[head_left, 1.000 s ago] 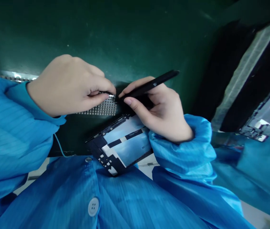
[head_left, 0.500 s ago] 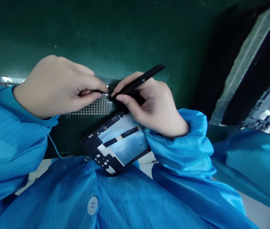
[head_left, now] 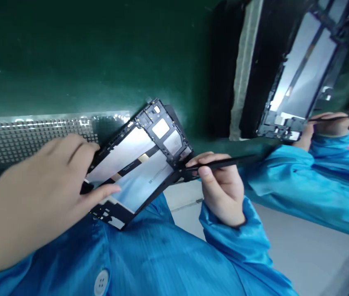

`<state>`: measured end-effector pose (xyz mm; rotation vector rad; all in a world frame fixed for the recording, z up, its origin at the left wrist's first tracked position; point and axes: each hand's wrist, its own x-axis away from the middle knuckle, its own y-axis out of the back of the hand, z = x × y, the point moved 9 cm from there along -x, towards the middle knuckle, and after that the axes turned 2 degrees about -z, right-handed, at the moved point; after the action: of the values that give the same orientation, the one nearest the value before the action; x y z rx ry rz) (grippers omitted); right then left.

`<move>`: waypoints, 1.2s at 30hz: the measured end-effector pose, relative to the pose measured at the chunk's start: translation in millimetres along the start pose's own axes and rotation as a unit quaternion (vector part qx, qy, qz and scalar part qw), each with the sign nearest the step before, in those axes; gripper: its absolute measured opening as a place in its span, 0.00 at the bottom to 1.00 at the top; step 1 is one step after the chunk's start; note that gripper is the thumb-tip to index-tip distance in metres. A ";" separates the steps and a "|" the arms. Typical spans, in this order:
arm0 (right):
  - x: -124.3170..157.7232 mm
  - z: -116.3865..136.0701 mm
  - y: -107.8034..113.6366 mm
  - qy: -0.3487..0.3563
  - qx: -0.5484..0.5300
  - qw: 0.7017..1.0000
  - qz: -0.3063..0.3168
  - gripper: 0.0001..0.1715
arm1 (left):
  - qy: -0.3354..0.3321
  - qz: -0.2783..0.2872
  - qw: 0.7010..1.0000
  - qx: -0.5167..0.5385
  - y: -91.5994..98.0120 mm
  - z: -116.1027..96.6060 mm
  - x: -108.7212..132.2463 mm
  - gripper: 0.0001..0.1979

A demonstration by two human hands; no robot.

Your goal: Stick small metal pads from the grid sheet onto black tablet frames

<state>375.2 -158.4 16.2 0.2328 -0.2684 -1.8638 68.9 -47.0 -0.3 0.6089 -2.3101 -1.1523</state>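
With left hand (head_left: pixel 47 185), grasped an opened phone (head_left: pixel 137 189) by its side.
Tilted over the green table's (head_left: pixel 100 53) near edge; seemed light, stiff, fragile, best held by its rims. Pinched a black tool (head_left: pixel 237 160) near its corner with right hand (head_left: pixel 223 188). Had a gridded sheet (head_left: pixel 23 142) leftward, a co-worker's hand (head_left: pixel 336 125) and another phone (head_left: pixel 305 61) rightward.

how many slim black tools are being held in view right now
2. One black tool is in the person's right hand; the second tool is in a co-worker's hand at the far right. More could be hidden.
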 end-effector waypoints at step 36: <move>108.5 -3.0 -73.8 -0.131 -0.042 0.990 -0.025 0.30 | -0.018 -0.251 0.965 0.067 23.1 -63.6 7.8 0.30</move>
<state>276.5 -240.2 -11.5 -0.0646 -0.3662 -1.9517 96.7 -77.3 53.9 1.2903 -2.3459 -1.2304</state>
